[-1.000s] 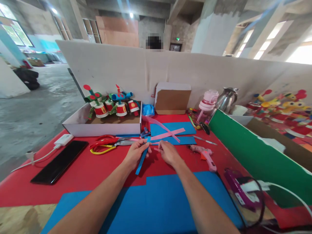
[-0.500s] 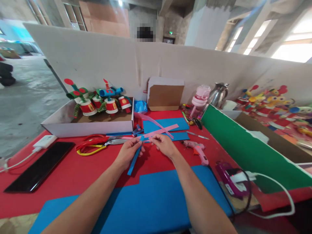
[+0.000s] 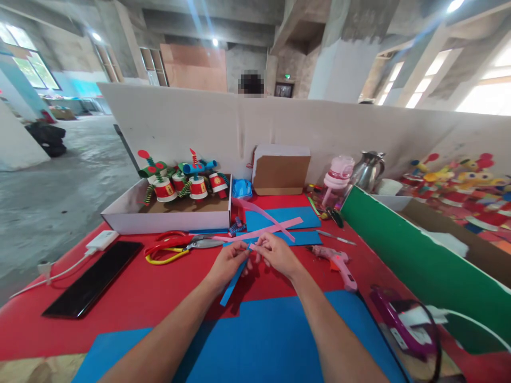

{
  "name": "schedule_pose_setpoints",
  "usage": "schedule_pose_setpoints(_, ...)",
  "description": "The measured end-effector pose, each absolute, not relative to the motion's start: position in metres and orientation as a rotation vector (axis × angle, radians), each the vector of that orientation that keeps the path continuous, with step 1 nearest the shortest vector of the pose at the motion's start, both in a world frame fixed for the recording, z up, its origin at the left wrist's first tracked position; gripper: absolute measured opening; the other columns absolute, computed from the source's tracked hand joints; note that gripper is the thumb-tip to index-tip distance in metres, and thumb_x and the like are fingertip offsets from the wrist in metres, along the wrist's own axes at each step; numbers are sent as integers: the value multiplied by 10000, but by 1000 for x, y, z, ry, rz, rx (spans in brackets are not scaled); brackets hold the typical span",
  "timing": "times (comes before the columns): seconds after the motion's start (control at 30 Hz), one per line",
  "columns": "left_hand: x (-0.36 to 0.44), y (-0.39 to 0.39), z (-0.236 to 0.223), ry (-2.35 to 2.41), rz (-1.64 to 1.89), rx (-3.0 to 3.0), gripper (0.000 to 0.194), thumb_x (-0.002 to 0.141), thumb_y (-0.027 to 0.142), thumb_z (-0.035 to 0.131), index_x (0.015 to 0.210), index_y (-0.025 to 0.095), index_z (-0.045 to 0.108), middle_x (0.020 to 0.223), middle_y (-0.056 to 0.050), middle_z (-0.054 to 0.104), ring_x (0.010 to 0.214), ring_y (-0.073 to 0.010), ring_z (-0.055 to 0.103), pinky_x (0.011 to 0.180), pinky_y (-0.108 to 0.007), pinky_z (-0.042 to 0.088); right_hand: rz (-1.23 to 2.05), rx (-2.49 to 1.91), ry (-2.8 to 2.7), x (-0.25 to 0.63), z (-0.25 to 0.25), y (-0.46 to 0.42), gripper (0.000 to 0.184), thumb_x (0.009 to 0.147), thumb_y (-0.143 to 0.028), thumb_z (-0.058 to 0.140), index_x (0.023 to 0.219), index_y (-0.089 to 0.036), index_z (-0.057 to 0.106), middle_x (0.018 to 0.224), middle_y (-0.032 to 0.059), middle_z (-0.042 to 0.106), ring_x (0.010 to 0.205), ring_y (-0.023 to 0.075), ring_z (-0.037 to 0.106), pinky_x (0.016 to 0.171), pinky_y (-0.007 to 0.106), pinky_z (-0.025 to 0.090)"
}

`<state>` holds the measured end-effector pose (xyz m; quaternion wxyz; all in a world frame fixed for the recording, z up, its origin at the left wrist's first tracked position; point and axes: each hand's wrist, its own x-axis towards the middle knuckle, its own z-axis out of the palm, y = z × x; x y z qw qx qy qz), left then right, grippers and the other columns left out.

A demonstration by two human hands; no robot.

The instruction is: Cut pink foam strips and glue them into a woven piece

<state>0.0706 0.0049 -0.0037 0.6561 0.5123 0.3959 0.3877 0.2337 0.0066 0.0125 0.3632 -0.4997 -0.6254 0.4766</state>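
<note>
A narrow blue paper strip (image 3: pixel 233 283) is pinched near its upper end by my left hand (image 3: pixel 231 261), and its free length slants down toward me. My right hand (image 3: pixel 275 254) is closed close beside it, fingertips meeting those of the left. Between the fingertips shows a small pink paper strip end (image 3: pixel 253 247), against the top of the blue one; the rest of it is hidden by the right fingers. Just beyond the hands, two long pink strips (image 3: pixel 275 225) lie crossed over blue paper sheets (image 3: pixel 263 218).
Red-and-yellow-handled scissors (image 3: pixel 167 247) and a phone (image 3: pixel 93 279) lie left. A pink glue gun (image 3: pixel 337 260) is at right, near a green-sided box (image 3: pixel 415 244). Paper-cup figures stand in a white box (image 3: pixel 171 221). A large blue sheet (image 3: pixel 271 335) covers the front.
My hands have come together: the right fingertips now meet the left ones at the top of the blue strip, where a gap was before. The view has tilted up and shifted left.
</note>
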Motion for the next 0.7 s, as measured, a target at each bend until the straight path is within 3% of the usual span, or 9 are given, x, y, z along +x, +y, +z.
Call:
schedule_pose_setpoints(0.33,72,2,-3,869,875,1135,430,641,518,772,819,181,573,513,41,606,393,-99,526,418,-205,381,1219,-1275,-1627,235,12,7,267,825,-450,616,911,-219,514,545,-65,602,378,85,413,344,185,338)
schedule_pose_setpoints(0.7,72,2,-5,853,892,1089,436,632,477,782,874,170,589,518,33,617,398,-99,530,418,-201,380,1217,-1239,-1619,234,13,6,234,819,-428,617,825,-207,542,527,-66,578,388,76,413,395,196,317)
